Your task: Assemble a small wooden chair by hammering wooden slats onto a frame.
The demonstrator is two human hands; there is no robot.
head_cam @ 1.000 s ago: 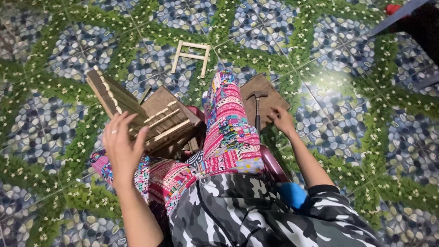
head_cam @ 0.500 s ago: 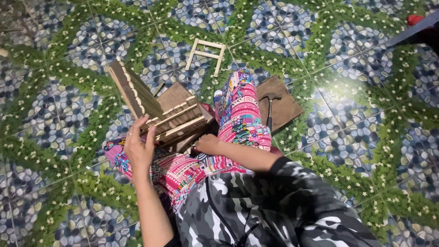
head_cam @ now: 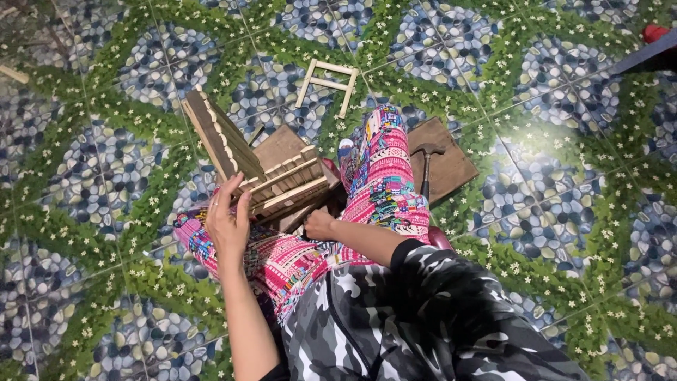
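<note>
under both hands, tilted slatted wooden frame [head_cam: 271, 176]

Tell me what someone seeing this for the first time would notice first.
Probably the slatted pale wooden frame piece at the centre, propped on the lap in bright pink patterned trousers, with the left hand against its near edge and the right hand tucked beneath it. To the right, a dark-headed hammer lies on a brown wooden board over the blue-and-green pebble-pattern floor tiles.
</note>
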